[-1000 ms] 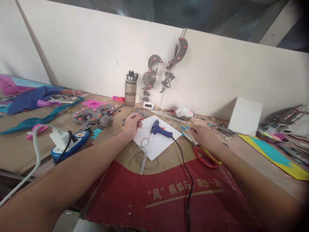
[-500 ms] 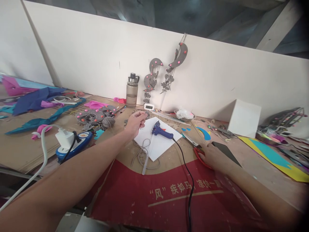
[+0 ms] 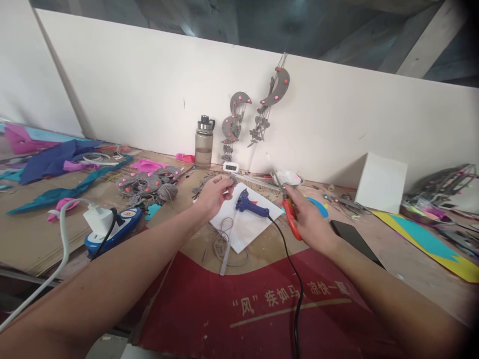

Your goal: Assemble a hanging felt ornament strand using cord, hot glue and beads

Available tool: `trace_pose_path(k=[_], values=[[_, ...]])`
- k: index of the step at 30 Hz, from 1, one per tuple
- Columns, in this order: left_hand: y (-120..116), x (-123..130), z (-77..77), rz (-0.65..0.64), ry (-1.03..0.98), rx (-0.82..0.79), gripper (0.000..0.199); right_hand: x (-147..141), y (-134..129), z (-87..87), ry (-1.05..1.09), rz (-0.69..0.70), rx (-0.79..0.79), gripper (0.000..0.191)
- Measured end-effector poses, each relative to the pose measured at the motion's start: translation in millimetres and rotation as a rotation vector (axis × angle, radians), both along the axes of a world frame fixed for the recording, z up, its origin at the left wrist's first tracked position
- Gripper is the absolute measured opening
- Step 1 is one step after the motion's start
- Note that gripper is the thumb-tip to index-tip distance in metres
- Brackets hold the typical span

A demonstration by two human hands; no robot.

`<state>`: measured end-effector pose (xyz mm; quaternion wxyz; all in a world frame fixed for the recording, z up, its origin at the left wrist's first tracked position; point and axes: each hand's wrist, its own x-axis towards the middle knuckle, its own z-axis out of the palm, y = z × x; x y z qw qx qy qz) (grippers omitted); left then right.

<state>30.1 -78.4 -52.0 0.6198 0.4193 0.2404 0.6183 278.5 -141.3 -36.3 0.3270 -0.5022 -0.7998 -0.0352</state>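
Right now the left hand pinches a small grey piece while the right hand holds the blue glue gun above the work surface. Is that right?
Not quite: the head view shows the right hand holding the red-handled scissors, while the blue glue gun lies on the white sheet. The left hand does pinch a small grey piece.

Scissors (image 3: 291, 220): metal, smooth plastic | glue gun (image 3: 254, 206): plastic | cardboard (image 3: 262, 299): matt

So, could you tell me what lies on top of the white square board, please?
A blue glue gun, a pale stick and part of a gray cord; whatever the gun covers is hidden from view.
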Motion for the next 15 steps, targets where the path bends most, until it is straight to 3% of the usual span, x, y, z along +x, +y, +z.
trace_pose_path(k=[3, 6, 10, 15], values=[[-0.9, 0.7, 1.2, 0.024, -0.033, 0.036, 0.022, -34.5, 5.3, 7.7, 0.013, 0.093, -0.029, 0.06], [-0.3, 0.9, 1.9, 0.021, -0.08, 0.08, 0.023, -54.0, 14.0, 0.7, 0.136, 0.155, -0.164, 0.044], [-1.3, 3.4, 3.0, 0.011, -0.098, 0.073, 0.019, -60.5, 17.3, -14.3, 0.243, 0.234, -0.326, 0.027], [-4.2, 7.5, 2.2, 0.013, -0.085, 0.027, 0.017, -61.8, 11.7, -18.2, 0.313, 0.319, -0.438, 0.019]])
